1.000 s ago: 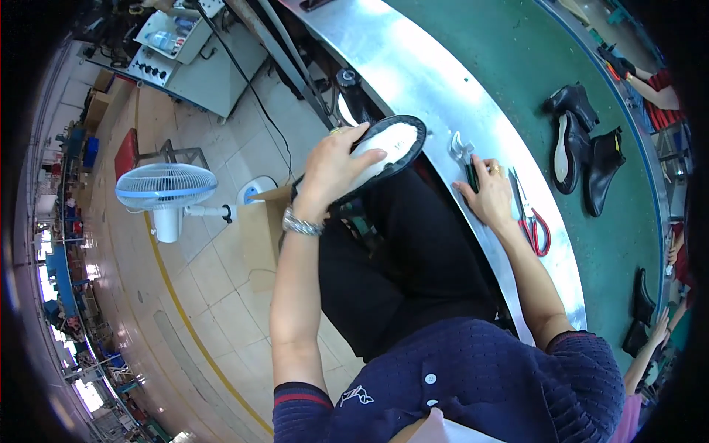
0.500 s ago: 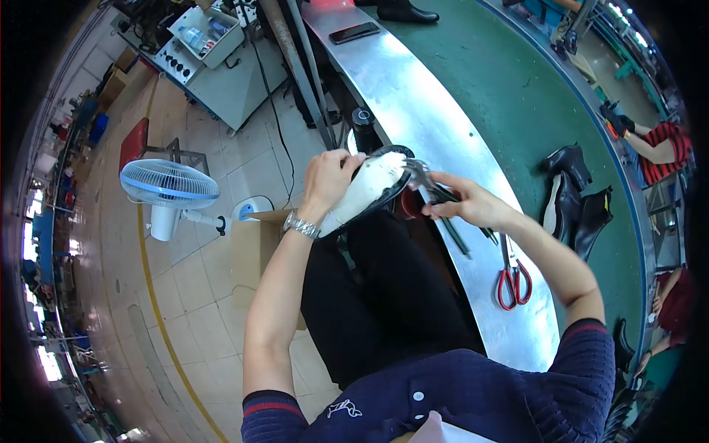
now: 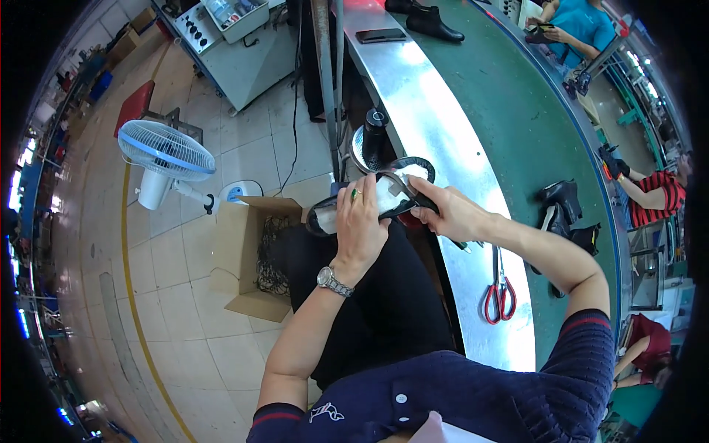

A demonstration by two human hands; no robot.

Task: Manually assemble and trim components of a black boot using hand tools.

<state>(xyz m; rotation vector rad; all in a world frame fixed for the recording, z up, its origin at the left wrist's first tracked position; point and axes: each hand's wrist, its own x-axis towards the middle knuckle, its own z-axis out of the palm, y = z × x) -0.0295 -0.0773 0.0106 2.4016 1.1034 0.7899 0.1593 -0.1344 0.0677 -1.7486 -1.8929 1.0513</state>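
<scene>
Shoe [image 3: 385, 202] is held sole-up above the lap [image 3: 391, 295], its pale underside crossed by the fingers [image 3: 357, 208] of the left hand [image 3: 357, 235], which are closed over it. By the right hand's fingers [image 3: 456, 214], pliers [image 3: 422, 198] are gripped at the shoe (their tips are hard to make out), beside the bench [image 3: 443, 122], where red-handled scissors [image 3: 500, 295] are laid.

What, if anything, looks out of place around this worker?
Nothing looks spilled or plainly broken. Mildly odd is the dark, flat slab, probably a phone, lying on the metal ledge: it seems a personal item sharing the surface with work tools like the red-handled scissors.
</scene>
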